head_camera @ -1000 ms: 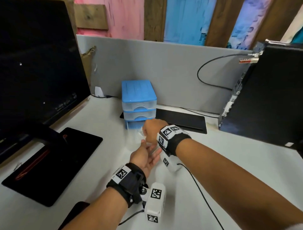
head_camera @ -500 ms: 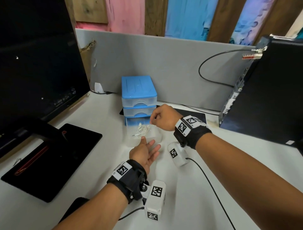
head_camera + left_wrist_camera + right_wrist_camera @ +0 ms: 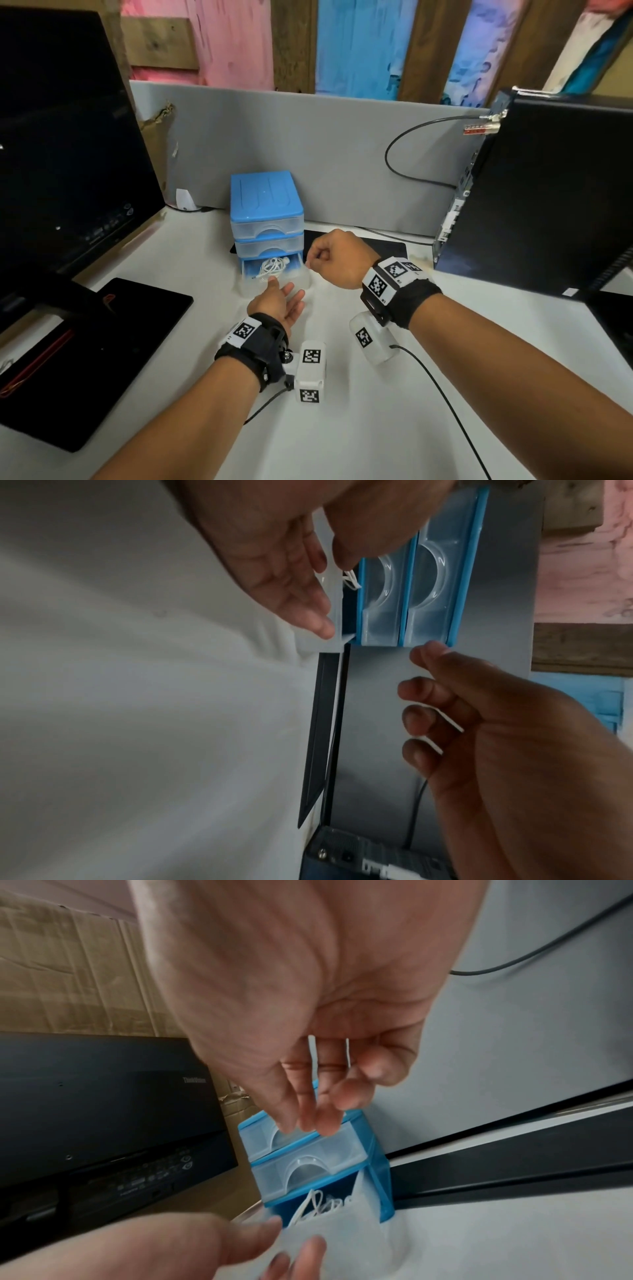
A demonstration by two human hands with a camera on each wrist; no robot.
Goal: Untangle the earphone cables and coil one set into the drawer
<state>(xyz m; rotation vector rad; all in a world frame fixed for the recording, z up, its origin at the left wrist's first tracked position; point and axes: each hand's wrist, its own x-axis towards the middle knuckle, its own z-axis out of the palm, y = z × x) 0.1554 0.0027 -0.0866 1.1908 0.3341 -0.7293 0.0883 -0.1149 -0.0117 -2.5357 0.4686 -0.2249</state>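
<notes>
A small blue drawer unit [image 3: 263, 195] stands at the back of the white desk. Its bottom drawer [image 3: 301, 277], translucent, is pulled part-way out. A white earphone set [image 3: 272, 267] lies coiled inside it, also visible as earphone loops [image 3: 318, 1204] and a bit of cable [image 3: 351, 581]. My left hand [image 3: 279, 301] has straight fingers against the drawer front [image 3: 334, 610], thumb at its rim. My right hand [image 3: 334, 258] hovers just right of the unit, fingers loosely curled, with nothing plainly held; the right hand [image 3: 308, 1015] shows no cable in it.
A black monitor [image 3: 61, 154] on a black base [image 3: 102, 342] fills the left. A black computer tower [image 3: 548, 192] with a looping cable [image 3: 397, 164] stands at the right. A flat black pad [image 3: 387, 246] lies behind the unit, and a grey partition [image 3: 325, 147] closes the back.
My right hand has left the drawer and drawn back to the right, leaving the earphones inside. The drawer sits further in than half a second ago, with my left hand at its front.
</notes>
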